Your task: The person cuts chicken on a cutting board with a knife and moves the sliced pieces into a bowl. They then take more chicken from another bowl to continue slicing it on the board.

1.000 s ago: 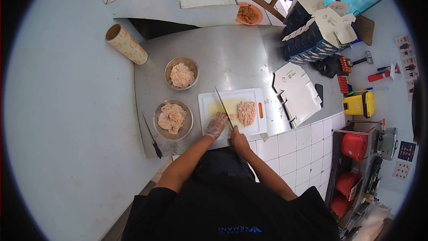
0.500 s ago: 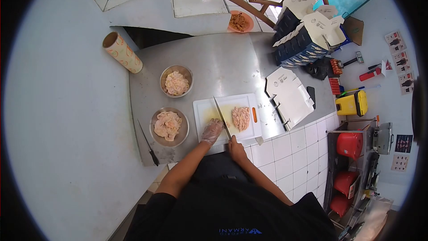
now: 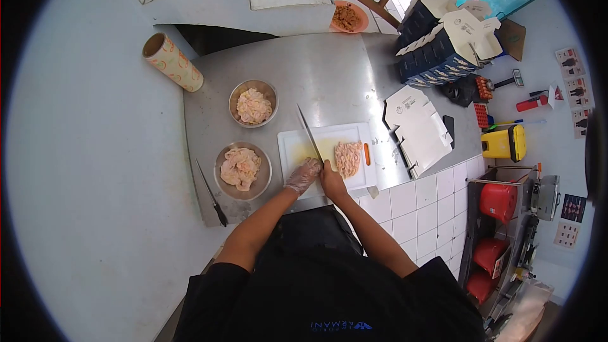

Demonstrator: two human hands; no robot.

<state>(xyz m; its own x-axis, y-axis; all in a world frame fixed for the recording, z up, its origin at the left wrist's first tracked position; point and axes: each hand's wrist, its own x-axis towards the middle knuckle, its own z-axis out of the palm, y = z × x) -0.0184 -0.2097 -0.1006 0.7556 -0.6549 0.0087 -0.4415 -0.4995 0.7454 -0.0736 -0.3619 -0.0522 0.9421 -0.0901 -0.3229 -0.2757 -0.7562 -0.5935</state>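
My right hand (image 3: 331, 180) is wrapped round the handle of a long knife (image 3: 309, 132), whose blade points away from me over the white cutting board (image 3: 291, 141). Just left of the blade, my left hand (image 3: 304, 175), in a clear plastic glove, is closed low on the board; whatever lies under its fingers is hidden. Cut pale meat (image 3: 348, 158) is heaped on the board's right part. Left of the board, one steel bowl (image 3: 268, 174) holds larger pieces of raw meat, and another bowl (image 3: 275, 102) behind it holds smaller pieces.
A second knife (image 3: 211, 193) lies at the table's left edge, with a patterned roll (image 3: 174, 63) farther back. Flat white cartons (image 3: 418, 130) lie to the right, before stacked dark boxes (image 3: 437, 57). An orange bowl (image 3: 361, 19) of food stands beyond the table.
My right hand and the knife have moved slightly forward, bringing the handle nearer my left hand. The whole view has shifted a little.
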